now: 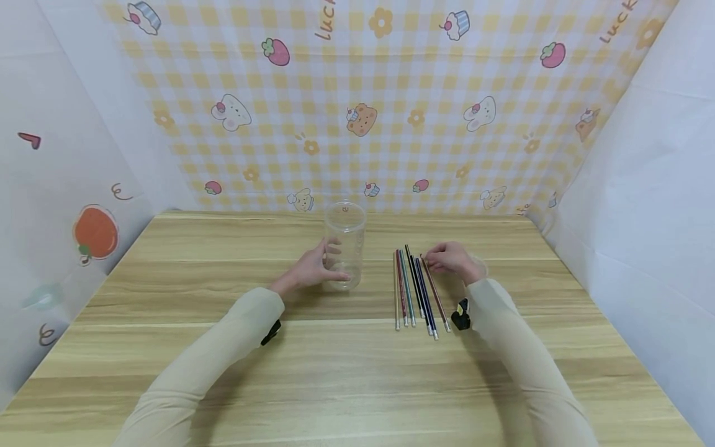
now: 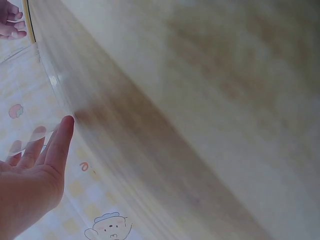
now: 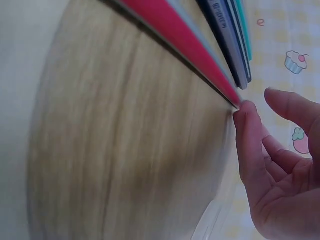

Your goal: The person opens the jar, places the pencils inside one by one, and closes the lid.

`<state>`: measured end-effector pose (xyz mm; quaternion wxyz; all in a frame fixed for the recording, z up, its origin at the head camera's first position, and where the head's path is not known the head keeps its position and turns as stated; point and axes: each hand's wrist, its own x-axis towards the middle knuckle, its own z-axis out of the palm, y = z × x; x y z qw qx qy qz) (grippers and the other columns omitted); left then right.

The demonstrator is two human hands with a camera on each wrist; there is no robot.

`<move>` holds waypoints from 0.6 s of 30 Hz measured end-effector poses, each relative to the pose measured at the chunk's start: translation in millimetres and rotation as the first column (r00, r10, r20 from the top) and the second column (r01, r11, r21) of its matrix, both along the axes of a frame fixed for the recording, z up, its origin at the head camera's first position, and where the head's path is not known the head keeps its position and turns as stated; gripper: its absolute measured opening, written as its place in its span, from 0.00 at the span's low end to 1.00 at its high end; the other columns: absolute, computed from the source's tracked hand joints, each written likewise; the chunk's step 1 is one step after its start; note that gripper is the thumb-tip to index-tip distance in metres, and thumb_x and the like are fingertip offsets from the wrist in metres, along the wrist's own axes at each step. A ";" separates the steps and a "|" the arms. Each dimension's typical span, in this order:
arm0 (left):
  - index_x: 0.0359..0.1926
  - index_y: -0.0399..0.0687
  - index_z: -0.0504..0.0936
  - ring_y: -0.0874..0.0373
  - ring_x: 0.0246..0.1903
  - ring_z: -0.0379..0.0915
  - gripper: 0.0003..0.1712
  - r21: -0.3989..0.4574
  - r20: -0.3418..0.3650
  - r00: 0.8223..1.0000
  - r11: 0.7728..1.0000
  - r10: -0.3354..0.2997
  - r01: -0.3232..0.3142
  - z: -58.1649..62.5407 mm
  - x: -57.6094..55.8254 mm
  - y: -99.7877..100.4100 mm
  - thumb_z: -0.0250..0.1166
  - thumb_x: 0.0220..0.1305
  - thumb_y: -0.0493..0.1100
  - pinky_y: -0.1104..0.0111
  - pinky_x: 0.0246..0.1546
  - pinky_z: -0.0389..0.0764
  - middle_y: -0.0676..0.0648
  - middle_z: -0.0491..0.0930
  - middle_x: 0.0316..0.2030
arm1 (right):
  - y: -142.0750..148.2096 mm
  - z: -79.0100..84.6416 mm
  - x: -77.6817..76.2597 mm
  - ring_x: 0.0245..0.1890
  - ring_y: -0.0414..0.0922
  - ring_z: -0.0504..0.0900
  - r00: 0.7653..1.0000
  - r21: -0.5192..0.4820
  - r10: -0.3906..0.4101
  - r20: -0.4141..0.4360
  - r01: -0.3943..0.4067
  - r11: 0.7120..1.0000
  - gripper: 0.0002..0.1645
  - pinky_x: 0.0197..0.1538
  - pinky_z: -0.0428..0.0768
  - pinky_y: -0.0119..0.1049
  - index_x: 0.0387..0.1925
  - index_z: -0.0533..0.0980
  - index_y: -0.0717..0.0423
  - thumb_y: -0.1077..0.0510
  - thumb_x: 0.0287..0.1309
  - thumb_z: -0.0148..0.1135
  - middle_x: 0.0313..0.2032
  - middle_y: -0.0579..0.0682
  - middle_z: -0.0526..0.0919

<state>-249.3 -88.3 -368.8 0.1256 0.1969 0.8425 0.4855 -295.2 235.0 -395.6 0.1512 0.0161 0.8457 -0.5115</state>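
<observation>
Slim dark-red pencil (image 1: 435, 293) lay on the wood-grained desk (image 1: 346, 372), rightmost in a loose row of slim coloured pencils (image 1: 416, 285) — long axis front to back, far end angled left, pale-capped end near. Right hand (image 1: 451, 259), bent inward, touched the far tip with a forefinger, thumb standing off — grip unclosed. Left hand (image 1: 313, 268) gripped an upright clear cylindrical plastic jar (image 1: 350, 248).

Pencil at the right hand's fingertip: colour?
The pencil is pinkish red; best seen in right wrist view.
</observation>
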 end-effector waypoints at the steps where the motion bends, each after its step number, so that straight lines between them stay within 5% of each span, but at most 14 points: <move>1: 0.60 0.38 0.54 0.37 0.54 0.58 0.44 0.001 -0.001 1.000 1.000 -0.001 0.001 -0.1 -0.2 -0.1 0.70 0.46 0.40 0.52 0.54 0.60 0.31 0.60 0.57 | -1.3 -0.5 -0.7 0.29 0.46 0.78 1.000 0.025 -0.007 -0.004 0.007 1.000 0.16 0.38 0.78 0.36 0.44 0.69 0.74 0.65 0.57 0.53 0.32 0.58 0.77; 11: 0.60 0.38 0.54 0.37 0.54 0.58 0.44 0.008 0.006 1.000 1.000 0.002 -0.002 -0.9 -1.3 0.9 0.70 0.45 0.39 0.53 0.54 0.60 0.31 0.60 0.56 | -7.5 -3.6 -5.6 0.22 0.42 0.76 0.999 0.170 -0.026 -0.019 0.029 0.985 0.11 0.29 0.78 0.31 0.36 0.75 0.70 0.64 0.54 0.58 0.25 0.54 0.77; 18: 0.61 0.42 0.53 0.39 0.54 0.59 0.48 0.011 -0.009 1.000 1.000 0.006 -0.006 -26.1 -19.3 -2.4 0.72 0.42 0.44 0.51 0.54 0.60 0.34 0.61 0.57 | -8.3 -6.0 -8.7 0.19 0.40 0.75 1.000 0.197 -0.020 -0.015 0.023 0.980 0.11 0.26 0.77 0.30 0.34 0.76 0.69 0.63 0.53 0.60 0.23 0.53 0.78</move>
